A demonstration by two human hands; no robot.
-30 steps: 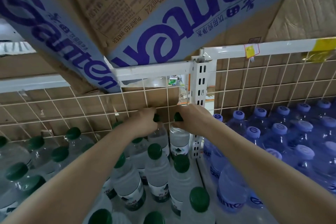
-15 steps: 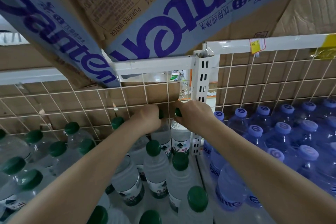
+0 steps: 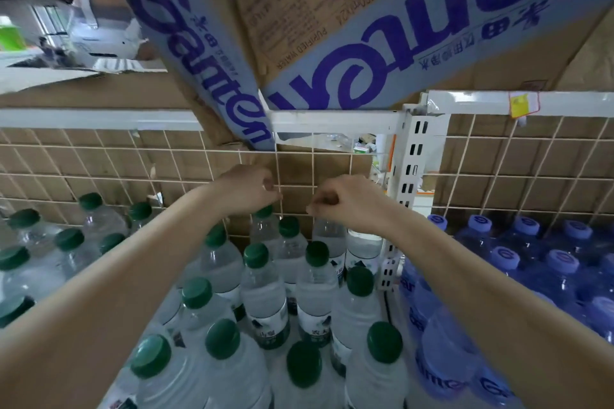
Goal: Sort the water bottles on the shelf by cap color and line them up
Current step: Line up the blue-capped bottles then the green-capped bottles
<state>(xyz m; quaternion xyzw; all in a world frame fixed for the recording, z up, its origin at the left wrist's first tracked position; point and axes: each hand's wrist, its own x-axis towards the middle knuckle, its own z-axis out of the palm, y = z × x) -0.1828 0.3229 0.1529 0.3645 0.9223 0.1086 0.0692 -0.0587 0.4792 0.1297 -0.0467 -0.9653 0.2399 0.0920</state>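
head view: green-capped bottles (image 3: 265, 289) clear with white labels; left hand (image 3: 247, 189) and right hand (image 3: 345, 201) curled above them, holding nothing.

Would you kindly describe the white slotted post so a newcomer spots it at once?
Find the wire grid backing the shelf. The white slotted post stands upright against it, dividing the green-capped bottles from the blue-capped bottles; only it has dark slots.
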